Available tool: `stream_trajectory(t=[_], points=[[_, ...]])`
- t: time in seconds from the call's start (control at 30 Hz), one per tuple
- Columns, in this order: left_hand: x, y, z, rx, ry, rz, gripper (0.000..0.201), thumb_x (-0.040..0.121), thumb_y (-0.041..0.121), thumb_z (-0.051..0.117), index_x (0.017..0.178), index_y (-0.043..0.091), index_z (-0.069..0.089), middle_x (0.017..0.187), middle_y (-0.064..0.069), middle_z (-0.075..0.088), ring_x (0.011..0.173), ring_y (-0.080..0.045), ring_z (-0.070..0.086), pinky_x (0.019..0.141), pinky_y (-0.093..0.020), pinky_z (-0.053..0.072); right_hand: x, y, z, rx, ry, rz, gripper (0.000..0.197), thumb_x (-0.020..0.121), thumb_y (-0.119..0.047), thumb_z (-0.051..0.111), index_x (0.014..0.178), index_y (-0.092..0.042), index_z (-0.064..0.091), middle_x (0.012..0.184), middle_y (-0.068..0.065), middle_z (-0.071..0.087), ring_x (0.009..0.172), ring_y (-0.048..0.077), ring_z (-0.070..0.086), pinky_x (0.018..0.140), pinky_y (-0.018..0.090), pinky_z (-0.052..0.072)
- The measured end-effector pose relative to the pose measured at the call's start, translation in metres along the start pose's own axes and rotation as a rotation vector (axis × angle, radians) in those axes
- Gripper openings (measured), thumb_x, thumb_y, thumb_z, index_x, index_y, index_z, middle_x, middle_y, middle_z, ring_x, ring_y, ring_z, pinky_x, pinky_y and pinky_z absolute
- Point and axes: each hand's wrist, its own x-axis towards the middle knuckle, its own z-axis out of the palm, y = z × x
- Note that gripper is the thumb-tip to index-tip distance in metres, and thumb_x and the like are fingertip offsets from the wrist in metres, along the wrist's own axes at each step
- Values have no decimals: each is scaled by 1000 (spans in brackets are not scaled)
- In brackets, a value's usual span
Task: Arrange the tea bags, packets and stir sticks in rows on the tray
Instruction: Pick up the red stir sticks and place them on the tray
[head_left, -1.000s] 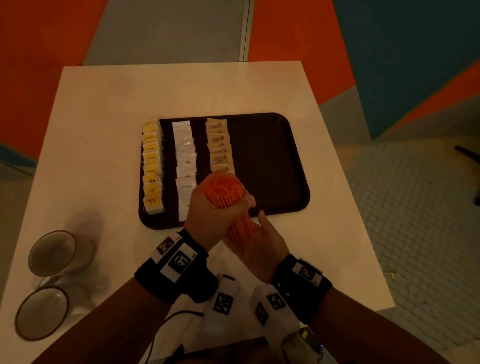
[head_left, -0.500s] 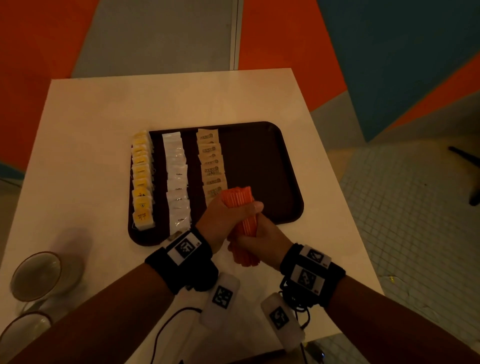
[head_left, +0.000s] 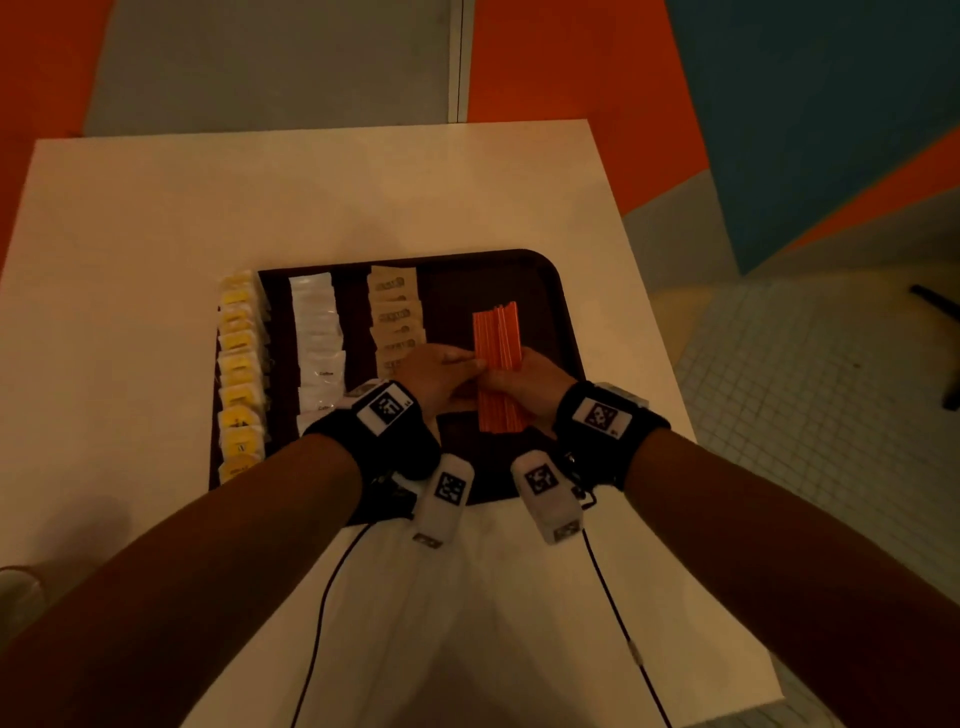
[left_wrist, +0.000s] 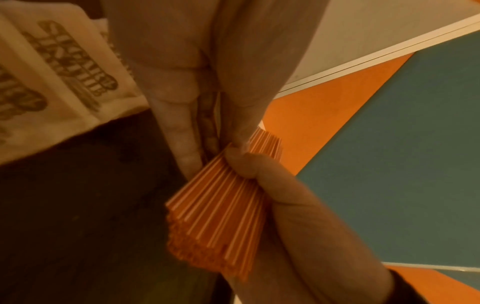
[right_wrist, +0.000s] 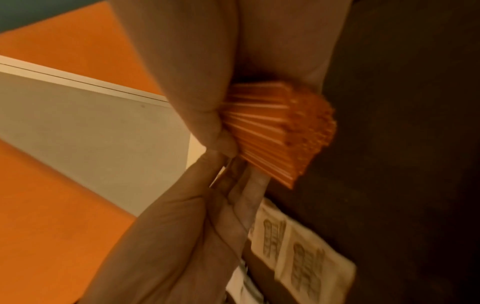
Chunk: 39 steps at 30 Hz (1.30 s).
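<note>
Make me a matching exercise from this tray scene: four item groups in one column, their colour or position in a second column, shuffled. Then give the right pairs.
Things
1. tea bags
2. plain packets
3. printed packets
4. stir sticks

Descriptions
A. orange bundle, held by both the left hand and the right hand
B. white row, second from the tray's left edge
C. yellow row along the tray's left edge
D. tan row with dark lettering, just left of the hands

Pairs: 1-C, 2-B, 3-D, 4-A
</note>
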Motion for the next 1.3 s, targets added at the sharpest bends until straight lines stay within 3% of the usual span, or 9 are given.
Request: stream_trajectory(t=[0.1,0.2,0.33,0.47,0.53,0.67,0.8,1.03,1.3], points=[[18,6,-1,25,49,-37,28,91,7,51,115,-3,57,117,-20,61,98,-25,60,80,-35,52,19,0,-7,-42,15,76,32,86,-18,60,116,-11,53,121,22,57,111,35,56,101,51,43],[32,6,-2,29,108,-52,26,90,9,52,113,-1,58,117,-20,61,99,-25,61,75,-31,54,29,-4,-11,-73,71,105,33,83,-22,63,114,-14,55,118,18,60,107,32,59,99,49,45],[45,4,-3,98,180,-20,21,89,9,55,105,-1,62,112,-21,64,87,-21,63,74,-29,55,31,-11,-14,-232,173,63,31,88,-26,58,110,-5,57,112,16,62,101,31,60,83,34,48],[51,5,-1,220,213,23,19,87,8,58,100,-3,64,103,-18,65,75,-14,62,59,-17,55,29,-11,-21,-349,219,23,39,89,-28,56,109,5,56,110,20,63,99,33,62,77,34,48],[53,5,-2,270,216,25,18,86,8,58,100,-2,64,103,-16,66,82,-18,63,65,-21,56,30,-9,-25,-404,254,16,38,90,-25,55,110,7,56,110,20,63,99,34,61,76,33,48],[54,8,-5,392,195,42,16,85,10,61,98,1,64,103,-16,68,88,-25,67,81,-40,57,34,-6,-33,-485,324,-7,33,89,-24,55,110,2,56,109,18,63,96,32,62,80,38,51],[53,9,-5,481,221,101,21,83,9,63,103,3,62,100,-17,68,86,-29,68,81,-46,56,35,-2,-38,-545,360,-85,27,86,-16,58,99,7,62,99,21,67,88,33,64,72,35,53],[50,6,-7,682,246,179,20,86,7,57,104,-1,63,100,-20,67,86,-32,66,79,-44,56,28,-4,-46,-569,406,-58,34,86,-12,55,117,2,52,114,20,60,102,35,59,85,42,49],[45,-2,-7,868,253,295,20,88,8,53,103,1,64,102,-16,66,84,-27,63,79,-39,54,6,10,-58,-656,367,-60,30,89,-6,49,119,-6,55,119,17,58,106,30,58,91,36,48]])
